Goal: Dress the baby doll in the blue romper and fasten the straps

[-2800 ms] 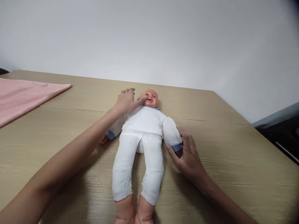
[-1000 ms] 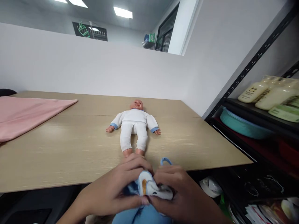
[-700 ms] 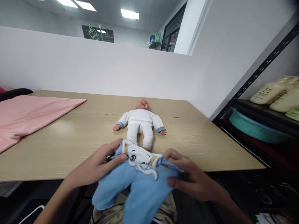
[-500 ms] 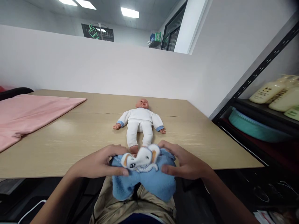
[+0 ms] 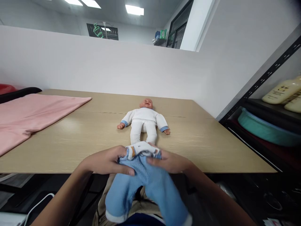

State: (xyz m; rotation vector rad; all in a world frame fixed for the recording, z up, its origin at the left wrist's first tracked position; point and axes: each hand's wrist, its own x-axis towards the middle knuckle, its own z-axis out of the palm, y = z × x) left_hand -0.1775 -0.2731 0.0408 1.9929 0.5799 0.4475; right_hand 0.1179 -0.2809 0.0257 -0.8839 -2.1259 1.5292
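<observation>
Blue fleece baby pants point(image 5: 141, 175) hang from both my hands over the table's front edge, above my lap. A white patch with orange bits is folded over at their waist. My left hand point(image 5: 109, 160) grips the left side of the waistband, thumb in front. At the other side my right hand point(image 5: 168, 160) pinches the waistband, thumb on the fabric. Just beyond the pants a baby doll point(image 5: 143, 124) lies on its back, head away from me, in a white top with blue cuffs. Its feet are hidden behind the pants and my hands.
A pink cloth point(image 5: 39, 113) covers the left of the wooden table point(image 5: 199, 141). A red object point(image 5: 7, 88) sits at the far left. On the right, a black shelf holds a teal basin point(image 5: 265, 127) and pale bottles point(image 5: 282, 91). A white wall stands behind.
The pants' legs have dropped open and hang lower and longer. My hands have come closer together at the waistband, and the elephant face has folded over. The doll lies as before.
</observation>
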